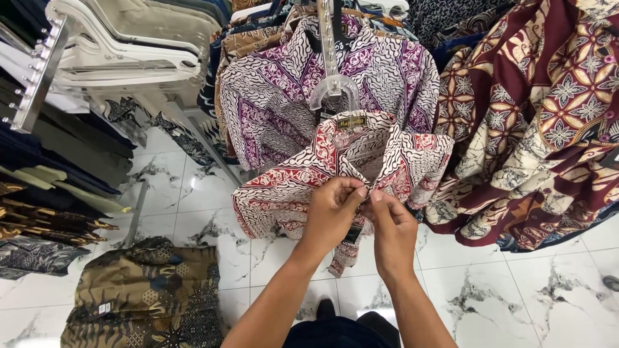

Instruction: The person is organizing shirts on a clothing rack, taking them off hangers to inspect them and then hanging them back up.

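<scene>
- Red-and-white batik shirt (309, 174): hangs on a clear plastic hanger (333, 90) at centre frame; its lower hem is hidden behind the hands and its label is too small to make out.
- Left hand (332, 209): fingers pinched shut on the shirt's front placket just below the collar.
- Right hand (390, 225): at 3 o'clock of the left, touching it, fingertips closed on the same placket; whatever sits between the fingertips is covered.
- Purple-and-white batik shirt (284, 90): directly behind, at 12 o'clock, its lower part covered by the red shirt.
- Maroon floral garments (548, 116): at 3 o'clock, cut off by the frame edge.
- Empty white hangers (129, 45): at 10 o'clock on a metal rack arm (35, 77).
- Brown patterned shirt (148, 296): lies on the marble floor (490, 283) at 7 o'clock, partly cut off.
- Dark stacked clothing (45, 187): at 9 o'clock, details unclear.
</scene>
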